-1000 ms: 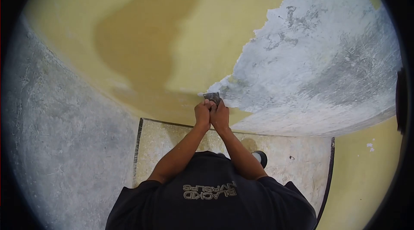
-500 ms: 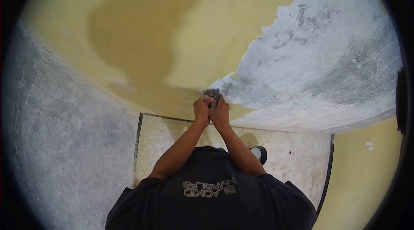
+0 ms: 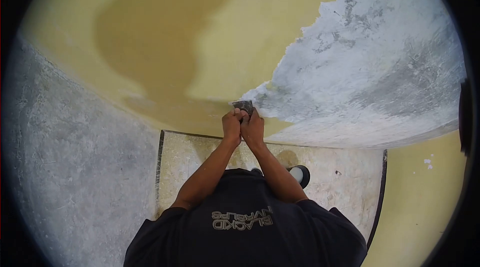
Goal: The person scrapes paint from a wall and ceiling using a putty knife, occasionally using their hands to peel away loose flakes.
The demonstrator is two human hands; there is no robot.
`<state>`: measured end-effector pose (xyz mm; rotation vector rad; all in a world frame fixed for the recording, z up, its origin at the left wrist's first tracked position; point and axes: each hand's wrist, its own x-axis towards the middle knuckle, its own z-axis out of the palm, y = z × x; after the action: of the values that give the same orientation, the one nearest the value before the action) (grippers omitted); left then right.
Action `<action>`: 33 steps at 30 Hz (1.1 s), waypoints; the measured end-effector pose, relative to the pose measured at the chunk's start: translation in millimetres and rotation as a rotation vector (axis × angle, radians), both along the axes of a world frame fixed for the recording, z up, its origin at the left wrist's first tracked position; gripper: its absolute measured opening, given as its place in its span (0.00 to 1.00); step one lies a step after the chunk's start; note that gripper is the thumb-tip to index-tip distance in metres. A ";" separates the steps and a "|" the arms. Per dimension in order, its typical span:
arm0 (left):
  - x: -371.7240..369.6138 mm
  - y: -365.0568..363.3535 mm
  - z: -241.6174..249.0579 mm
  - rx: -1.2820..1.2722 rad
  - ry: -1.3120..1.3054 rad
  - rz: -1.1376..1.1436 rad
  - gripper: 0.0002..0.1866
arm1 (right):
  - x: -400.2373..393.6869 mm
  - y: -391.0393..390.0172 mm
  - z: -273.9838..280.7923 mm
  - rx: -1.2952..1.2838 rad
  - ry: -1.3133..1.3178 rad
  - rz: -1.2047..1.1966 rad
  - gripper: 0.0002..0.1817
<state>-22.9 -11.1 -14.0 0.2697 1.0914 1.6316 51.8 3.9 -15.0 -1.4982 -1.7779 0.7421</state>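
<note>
Both my hands are closed on a small, dark, flat scraper (image 3: pixel 244 106), its front edge against the wall. My left hand (image 3: pixel 231 126) grips its left side, and my right hand (image 3: pixel 253 129) holds it from the right with the thumbs close together. Fingers cover the lower part of the tool. It sits at the lower tip of a ragged border between yellow paint (image 3: pixel 260 32) and a bare, whitish-grey patch (image 3: pixel 360 62). A thin strip of yellow remains below the patch, right of my hands.
A dark shadow (image 3: pixel 155 37) falls across the yellow wall. Bare grey wall (image 3: pixel 85 147) adjoins on the left. Below lies a worn pale floor (image 3: pixel 340 187) with a dark edge line, and a shoe (image 3: pixel 300 176) shows beside my right arm. Yellow wall (image 3: pixel 420 192) stands at right.
The scraper and both hands have shifted slightly up and left along the wall. More of the blade's flat face shows now. The view has moved a little too.
</note>
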 end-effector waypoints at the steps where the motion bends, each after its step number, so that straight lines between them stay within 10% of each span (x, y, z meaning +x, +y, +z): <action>1: 3.9 -3.2 -7.4 0.002 0.008 -0.004 0.09 | 4.8 -4.3 1.3 -0.031 0.011 -0.011 0.18; 33: 6.4 6.7 -6.9 0.219 -0.269 -0.053 0.09 | 5.6 2.6 52.5 0.026 -0.232 0.027 0.22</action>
<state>-16.5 -4.5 -20.9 0.2127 0.6988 1.6859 57.4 6.5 37.4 -1.5991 -1.9736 0.5747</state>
